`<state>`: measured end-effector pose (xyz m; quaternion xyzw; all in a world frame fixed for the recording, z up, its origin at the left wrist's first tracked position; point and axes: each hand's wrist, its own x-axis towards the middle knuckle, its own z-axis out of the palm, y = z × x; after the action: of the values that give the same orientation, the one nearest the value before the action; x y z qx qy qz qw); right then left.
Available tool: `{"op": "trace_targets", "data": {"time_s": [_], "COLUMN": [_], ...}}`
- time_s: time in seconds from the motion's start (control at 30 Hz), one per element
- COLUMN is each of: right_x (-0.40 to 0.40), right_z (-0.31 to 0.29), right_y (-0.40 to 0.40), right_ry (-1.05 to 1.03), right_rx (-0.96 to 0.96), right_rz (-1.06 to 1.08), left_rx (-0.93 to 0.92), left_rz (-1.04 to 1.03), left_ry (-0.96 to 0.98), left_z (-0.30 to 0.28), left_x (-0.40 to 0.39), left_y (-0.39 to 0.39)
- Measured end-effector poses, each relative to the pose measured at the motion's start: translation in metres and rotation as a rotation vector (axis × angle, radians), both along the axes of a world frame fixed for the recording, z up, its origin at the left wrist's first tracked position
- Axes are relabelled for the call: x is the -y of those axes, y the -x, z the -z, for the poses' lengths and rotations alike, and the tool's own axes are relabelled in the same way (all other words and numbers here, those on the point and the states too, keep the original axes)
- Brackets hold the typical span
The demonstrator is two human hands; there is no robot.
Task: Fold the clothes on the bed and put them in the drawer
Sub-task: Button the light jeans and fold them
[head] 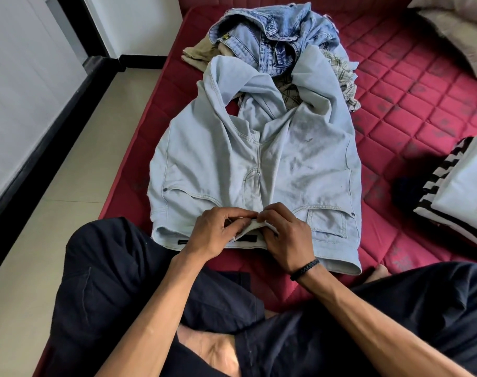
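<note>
Pale blue jeans (218, 159) lie spread flat on the red quilted mattress (411, 104), waistband towards me, legs running up onto a heap. My left hand (218, 229) and my right hand (283, 235) meet at the middle of the waistband, and both pinch the fabric at the fly. A black braided band circles my right wrist. Beyond the jeans lies a pile of unfolded clothes: darker blue jeans (272, 36), a khaki garment (202, 54) and a checked piece (340, 74).
A stack of folded clothes (460, 191) with black-and-white stripes sits at the right edge of the bed. A pillow (455, 31) lies at the top right. My crossed legs in dark trousers fill the foreground. Tiled floor (68, 172) runs along the bed's left side.
</note>
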<state>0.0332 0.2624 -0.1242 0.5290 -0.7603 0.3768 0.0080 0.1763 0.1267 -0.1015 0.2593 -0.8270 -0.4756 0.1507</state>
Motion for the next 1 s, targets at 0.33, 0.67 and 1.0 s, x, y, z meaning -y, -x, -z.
{"op": "trace_targets", "data": {"time_s": [0.33, 0.67, 1.0], "right_x": [0.001, 0.000, 0.000], "right_z": [0.000, 0.002, -0.003], "right_y": [-0.003, 0.003, 0.000], "right_ry": [-0.034, -0.071, -0.172], "right_rx": [-0.048, -0.024, 0.065], "right_rz": [-0.030, -0.025, -0.022], "left_rx": [0.062, 0.007, 0.096], "left_rz": [0.031, 0.030, 0.060], "left_ry": [0.084, 0.186, 0.488], "left_z": [0.005, 0.014, 0.022], "left_x": [0.000, -0.003, -0.005], "left_y": [-0.004, 0.001, 0.003]}}
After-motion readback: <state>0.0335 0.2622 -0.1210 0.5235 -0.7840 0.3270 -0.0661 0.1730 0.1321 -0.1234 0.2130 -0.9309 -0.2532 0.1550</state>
